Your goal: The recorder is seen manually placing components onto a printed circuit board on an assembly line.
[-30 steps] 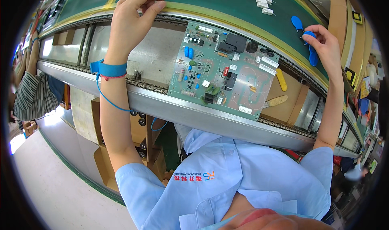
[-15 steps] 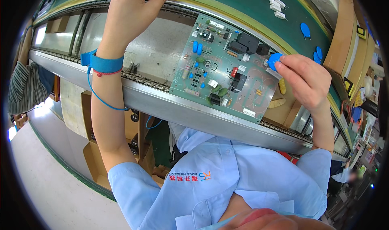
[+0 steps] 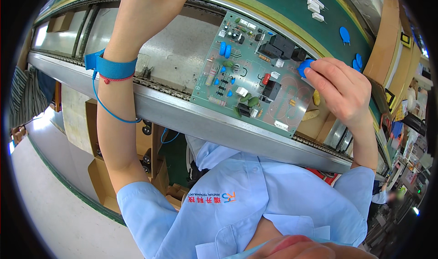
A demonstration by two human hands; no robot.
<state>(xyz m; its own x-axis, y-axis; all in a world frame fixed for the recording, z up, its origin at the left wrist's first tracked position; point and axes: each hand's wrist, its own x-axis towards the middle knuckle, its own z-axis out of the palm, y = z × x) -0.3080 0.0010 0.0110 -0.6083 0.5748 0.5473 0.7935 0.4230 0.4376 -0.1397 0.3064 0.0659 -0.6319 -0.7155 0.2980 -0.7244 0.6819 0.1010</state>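
Observation:
My right hand [image 3: 342,89] pinches a round blue disc component [image 3: 305,68] between thumb and fingers, at the right edge of a green circuit board [image 3: 259,83]. The disc is over or against the board's upper right part; whether its leads touch the board is hidden. Black relay-like blocks [image 3: 279,47], small blue discs [image 3: 225,50] and white and green parts stand on the board. My left hand [image 3: 155,8] is above the far rail, left of the board, cut off by the top edge. Its thumb shows, but its other fingers are mostly out of view.
The board rests across a metal conveyor rail [image 3: 182,117]. On the green bench [image 3: 292,5] beyond lie several white block parts [image 3: 315,9], a loose blue disc [image 3: 345,35] and more blue discs [image 3: 357,62]. Cardboard [image 3: 387,44] stands at right. A blue wrist strap [image 3: 116,68] with a cord circles my left wrist.
My right hand, with the blue disc, has shifted slightly left along the board's upper right edge. My left hand has moved a little upward, farther out of view.

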